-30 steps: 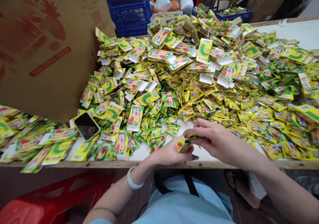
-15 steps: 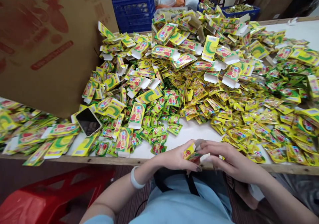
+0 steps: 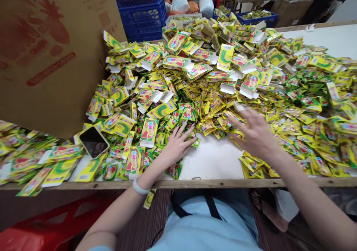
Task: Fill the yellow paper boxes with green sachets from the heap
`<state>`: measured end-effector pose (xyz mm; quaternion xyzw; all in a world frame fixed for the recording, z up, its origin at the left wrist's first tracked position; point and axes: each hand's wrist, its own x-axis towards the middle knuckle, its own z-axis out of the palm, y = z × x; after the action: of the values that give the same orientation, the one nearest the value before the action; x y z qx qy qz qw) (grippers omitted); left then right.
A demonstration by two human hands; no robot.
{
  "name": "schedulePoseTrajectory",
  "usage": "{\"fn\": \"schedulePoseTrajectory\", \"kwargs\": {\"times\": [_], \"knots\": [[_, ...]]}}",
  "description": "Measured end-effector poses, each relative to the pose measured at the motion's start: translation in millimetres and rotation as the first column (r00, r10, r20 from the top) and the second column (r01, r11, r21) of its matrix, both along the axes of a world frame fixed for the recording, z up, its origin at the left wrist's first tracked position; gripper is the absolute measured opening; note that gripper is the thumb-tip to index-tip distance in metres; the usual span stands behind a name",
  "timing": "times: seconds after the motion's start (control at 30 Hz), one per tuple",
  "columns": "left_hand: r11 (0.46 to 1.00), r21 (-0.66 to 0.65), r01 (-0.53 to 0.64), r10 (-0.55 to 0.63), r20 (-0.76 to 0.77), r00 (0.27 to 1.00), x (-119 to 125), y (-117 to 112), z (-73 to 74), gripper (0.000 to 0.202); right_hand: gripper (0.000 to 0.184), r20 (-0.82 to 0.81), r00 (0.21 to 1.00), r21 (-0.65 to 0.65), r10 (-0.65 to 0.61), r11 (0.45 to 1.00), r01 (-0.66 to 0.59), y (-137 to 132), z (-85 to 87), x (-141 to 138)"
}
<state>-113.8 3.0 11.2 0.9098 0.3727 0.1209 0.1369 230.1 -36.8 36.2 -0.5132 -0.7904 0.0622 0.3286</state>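
Note:
My left hand [image 3: 178,145] rests open, its fingers spread over small green candy packets [image 3: 170,124] left of the bare white patch. My right hand [image 3: 258,134], smeared by motion, reaches with fingers apart over the yellow candy packets [image 3: 267,113]. Nothing shows in either hand. A small yellow-and-green box [image 3: 149,199] is below the table edge, under my left wrist; what supports it, if anything, cannot be seen. Many similar printed boxes [image 3: 149,132], some with white flaps open, lie heaped on the packets.
A large brown carton [image 3: 55,76] stands at the left, with a phone [image 3: 94,142] lying beside it on boxes. The wooden table edge [image 3: 212,184] runs before me. A red stool [image 3: 55,221] is at lower left. Blue crates [image 3: 145,16] stand behind the table.
The small box between my hands has left them, and a box now shows below the table edge. Both hands have moved apart and forward onto the packets, fingers spreading.

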Motion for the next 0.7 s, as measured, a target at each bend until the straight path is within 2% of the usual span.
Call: {"fn": "schedulePoseTrajectory", "kwargs": {"times": [0.1, 0.17, 0.27, 0.3, 0.33, 0.4, 0.43, 0.47, 0.5, 0.57, 0.63, 0.7], "knots": [[0.979, -0.199, -0.050, 0.101, 0.257, 0.961, 0, -2, -0.5, 0.031, 0.036, 0.150, 0.978, -0.035, 0.146, 0.989, -0.143, 43, -7.9, -67], [0.918, -0.380, -0.109, 0.264, 0.383, 0.885, -4, -4, 2.0, 0.034, 0.026, 0.119, 0.965, -0.058, 0.234, 0.972, -0.228, 55, -4.3, -85], [0.795, -0.573, -0.199, 0.489, 0.411, 0.769, -7, -6, 8.7, 0.037, 0.017, -0.167, 0.958, -0.129, 0.231, 0.959, -0.254, 44, 8.7, -78], [0.755, -0.624, -0.202, 0.532, 0.403, 0.745, -6, -7, 11.5, 0.039, 0.018, -0.284, 0.933, -0.198, 0.220, 0.939, -0.281, 36, 13.2, -72], [0.714, -0.676, -0.182, 0.559, 0.393, 0.730, -4, -7, 14.6, 0.042, 0.021, -0.377, 0.899, -0.285, 0.224, 0.895, -0.342, 27, 17.2, -68], [0.636, -0.766, -0.090, 0.555, 0.373, 0.744, 4, -9, 21.7, 0.050, 0.026, -0.450, 0.843, -0.445, 0.295, 0.744, -0.498, 12, 23.6, -66], [0.604, -0.796, -0.035, 0.525, 0.365, 0.768, 9, -10, 25.6, 0.053, 0.026, -0.420, 0.833, -0.494, 0.360, 0.679, -0.543, 6, 26.2, -70], [0.579, -0.815, 0.019, 0.484, 0.362, 0.797, 13, -12, 29.8, 0.054, 0.025, -0.348, 0.832, -0.523, 0.432, 0.647, -0.555, 3, 28.7, -75], [0.561, -0.825, 0.067, 0.435, 0.362, 0.824, 17, -15, 34.0, 0.055, 0.022, -0.247, 0.834, -0.529, 0.493, 0.653, -0.542, 2, 31.5, -81], [0.541, -0.831, 0.130, 0.328, 0.351, 0.877, 21, -20, 42.6, 0.054, 0.017, -0.036, 0.837, -0.501, 0.546, 0.715, -0.487, 5, 38.1, -94], [0.566, -0.812, 0.144, 0.222, 0.318, 0.922, 21, -25, 50.5, 0.049, 0.018, 0.091, 0.834, -0.493, 0.544, 0.752, -0.437, 8, 44.7, -102], [0.613, -0.781, 0.119, 0.164, 0.273, 0.948, 19, -29, 56.9, 0.051, 0.019, 0.110, 0.857, -0.499, 0.503, 0.774, -0.390, 9, 46.7, -105]]}}
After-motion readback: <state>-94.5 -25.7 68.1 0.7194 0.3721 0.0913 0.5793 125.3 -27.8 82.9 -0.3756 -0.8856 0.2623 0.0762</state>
